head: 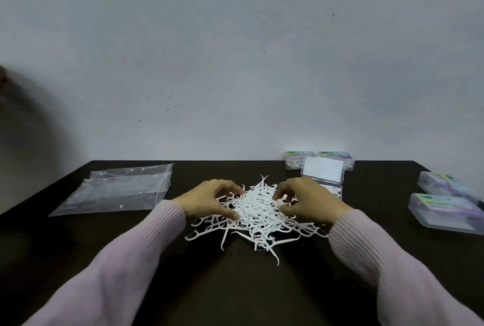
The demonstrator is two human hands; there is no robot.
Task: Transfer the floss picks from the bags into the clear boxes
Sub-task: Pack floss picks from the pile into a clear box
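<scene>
While raking floss picks between left hand and right hand | fingers curled loosely, gathering | needing bunching toward open box beyond right.

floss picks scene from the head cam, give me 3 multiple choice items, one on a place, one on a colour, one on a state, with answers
1. Where is the pile of floss picks?
A. inside a bag
B. loose on the dark table, between both hands
C. inside a closed box

2. What colour are the sleeves?
A. pale pink
B. dark green
C. bright orange

3. What state is the clear box just behind the right hand?
A. lid shut
B. lid open, raised
C. upside down

Answers:
1 B: the white picks lie heaped on the tabletop, with the left hand and the right hand on either side.
2 A: both cuffs are pale pink ribbed knit.
3 B: its lid stands up, showing the inside.
</scene>
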